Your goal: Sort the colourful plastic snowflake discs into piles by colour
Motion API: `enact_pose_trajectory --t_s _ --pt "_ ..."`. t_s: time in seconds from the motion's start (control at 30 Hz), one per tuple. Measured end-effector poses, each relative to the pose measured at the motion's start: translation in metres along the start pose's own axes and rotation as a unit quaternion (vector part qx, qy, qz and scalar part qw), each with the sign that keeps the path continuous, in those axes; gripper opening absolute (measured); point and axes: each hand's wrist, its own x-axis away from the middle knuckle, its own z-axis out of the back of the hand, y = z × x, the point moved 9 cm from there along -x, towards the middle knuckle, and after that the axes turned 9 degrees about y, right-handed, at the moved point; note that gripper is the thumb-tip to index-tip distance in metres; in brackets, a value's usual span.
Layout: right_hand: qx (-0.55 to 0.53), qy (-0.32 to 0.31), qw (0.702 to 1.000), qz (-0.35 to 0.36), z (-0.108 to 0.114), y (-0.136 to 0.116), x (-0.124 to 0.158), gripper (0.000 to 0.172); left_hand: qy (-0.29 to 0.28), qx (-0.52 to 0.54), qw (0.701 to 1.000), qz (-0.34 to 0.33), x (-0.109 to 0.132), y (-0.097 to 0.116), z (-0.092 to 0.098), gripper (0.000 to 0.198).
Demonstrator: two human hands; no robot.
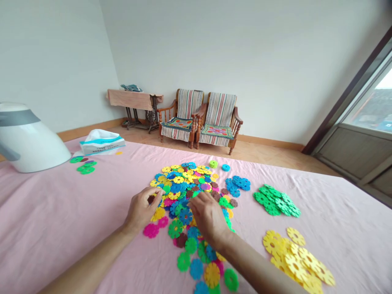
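Left hand: clenched, pinching a brown plastic snowflake disc in its fingertips, above the pile's left edge.
Right hand: fingers down on the mixed pile; grip could not be told.
Discs: round and flat, with no long axis, lying on a pink bedsheet.
Sorted heaps: green discs and yellow discs lay right of the pile.
Container: white packet, far left; contents hidden.

Glossy plastic flower discs
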Motion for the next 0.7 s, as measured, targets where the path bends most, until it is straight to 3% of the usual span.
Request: enact_pose_trajectory --t_s 0.07,0.2,0.3,0.37,0.43,0.5,0.7 --pt "-0.019 0.034 0.99 -0.132 0.018 0.055 -0.002 0.024 -0.003 0.004 1.0 0.003 0.0 0.001 -0.001 0.027" --pt "0.01 0.07 0.967 -0.245 0.047 0.145 0.0 0.018 0.0 0.006 1.0 -0.001 -0.002 0.005 -0.002 0.028" --pt "0.022 0.088 0.949 -0.303 0.062 0.19 0.007 0.022 0.003 0.006 1.0 -0.004 -0.003 0.006 -0.002 0.028" --pt "0.028 0.102 0.939 -0.328 0.068 0.205 0.012 0.027 0.003 0.007 1.0 -0.005 -0.003 0.006 -0.001 0.028" --pt "0.037 0.117 0.935 -0.333 0.071 0.204 0.015 0.029 0.002 0.004 1.0 -0.005 -0.003 0.006 -0.001 0.029" --pt "0.034 0.113 0.944 -0.31 0.065 0.187 0.015 0.025 -0.003 0.003 1.0 -0.007 -0.002 0.007 -0.002 0.029" --pt "-0.072 0.002 0.986 -0.148 0.022 0.07 0.011 0.012 -0.018 0.003 1.0 -0.012 -0.002 0.01 -0.004 0.028"
